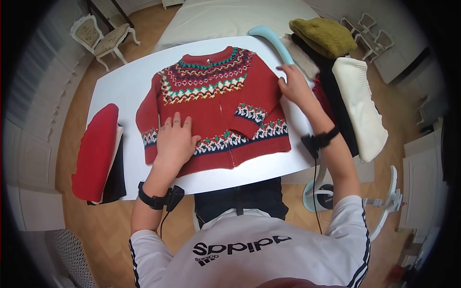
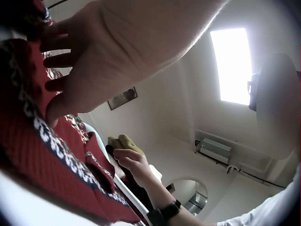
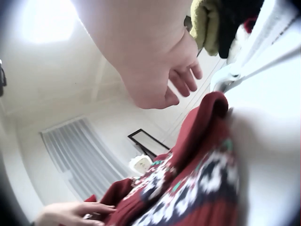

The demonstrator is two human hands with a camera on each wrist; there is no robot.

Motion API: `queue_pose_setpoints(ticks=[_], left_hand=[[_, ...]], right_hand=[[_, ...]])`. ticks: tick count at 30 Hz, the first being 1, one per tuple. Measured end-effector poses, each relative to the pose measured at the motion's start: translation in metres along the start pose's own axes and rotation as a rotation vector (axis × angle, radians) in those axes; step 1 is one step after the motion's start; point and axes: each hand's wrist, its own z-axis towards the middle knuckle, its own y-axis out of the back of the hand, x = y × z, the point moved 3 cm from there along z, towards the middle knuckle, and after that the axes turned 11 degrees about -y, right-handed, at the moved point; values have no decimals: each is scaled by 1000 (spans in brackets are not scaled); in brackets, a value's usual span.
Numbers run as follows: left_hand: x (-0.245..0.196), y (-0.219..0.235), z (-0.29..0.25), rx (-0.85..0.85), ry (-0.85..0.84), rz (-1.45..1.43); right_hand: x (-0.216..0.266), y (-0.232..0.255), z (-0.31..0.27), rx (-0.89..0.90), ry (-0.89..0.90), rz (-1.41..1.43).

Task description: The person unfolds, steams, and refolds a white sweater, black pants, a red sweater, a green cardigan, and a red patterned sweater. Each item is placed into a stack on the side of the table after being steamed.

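A red knitted cardigan (image 1: 201, 110) with a colourful patterned yoke lies flat on the white tabletop (image 1: 115, 86). Its sleeve (image 1: 254, 113) on the right is folded inward across the front, the patterned cuff over the body. My left hand (image 1: 176, 139) rests on the lower left of the cardigan with its fingers spread. Just off the cardigan's right edge hovers my right hand (image 1: 297, 87), fingers loosely bent and holding nothing. The right wrist view has that hand (image 3: 160, 70) above the raised red fold of the sleeve.
At the table's left edge lies a folded red garment (image 1: 98, 153) over white and black cloth. Along the right are an olive knit (image 1: 326, 37), a cream knit (image 1: 357, 105) and black cloth (image 1: 336, 96). A pale blue curved bar (image 1: 271, 38) runs behind my right hand.
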Motion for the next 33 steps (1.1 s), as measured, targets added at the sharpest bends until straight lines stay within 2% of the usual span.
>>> queue_pose_setpoints(ticks=[1,3,4,5,6,7,8,9,12,14,17,19,21,22,23,24,25,26,30,33], left_hand=[[-9,5,4,-58,-61,-38],[-26,12,19,-98,-120,-142],[-35,14,29,-94,-239,-294],[-44,18,40,-92,-355,-445],[-49,16,54,-102,-358,-444],[-55,9,70,-132,-455,-550],[-61,3,81,-160,-552,-654],[-63,-3,89,-171,-553,-645],[-70,-12,99,-82,-574,-631],[-66,-15,100,-49,-552,-698],[-57,-30,100,-145,-572,-804],[-52,-38,102,-134,-574,-848],[-50,-39,102,-125,-583,-872],[-49,-39,103,-93,-579,-882],[-49,-39,104,-91,-577,-892],[-48,-40,105,-95,-575,-893],[-48,-41,105,-99,-574,-893],[-47,-43,106,-110,-578,-892],[-46,-43,104,-195,-522,-923],[-43,-50,110,-213,-490,-986]], right_hand=[[-16,-11,17,-9,-5,-9],[-52,-28,45,-142,-195,-283],[-59,-35,55,-151,-199,-291],[-63,-42,66,-121,-295,-311],[-66,-48,75,-91,-388,-327],[-68,-52,81,-101,-381,-329],[-72,-57,87,-56,-450,-292],[-73,-62,95,-13,-516,-252],[-86,-67,108,36,-564,-207],[-97,-71,122,70,-521,-193],[-101,-63,131,145,-470,-117],[-81,-41,123,197,-455,-66],[-61,-20,112,63,-521,104],[-54,-8,105,-34,-385,86],[-66,-4,106,-89,-289,30],[-44,14,93,-43,-357,87],[-9,43,68,1,-425,144],[5,59,47,5,-428,143],[33,81,-46,31,-203,99],[44,78,-113,-66,-46,59]])
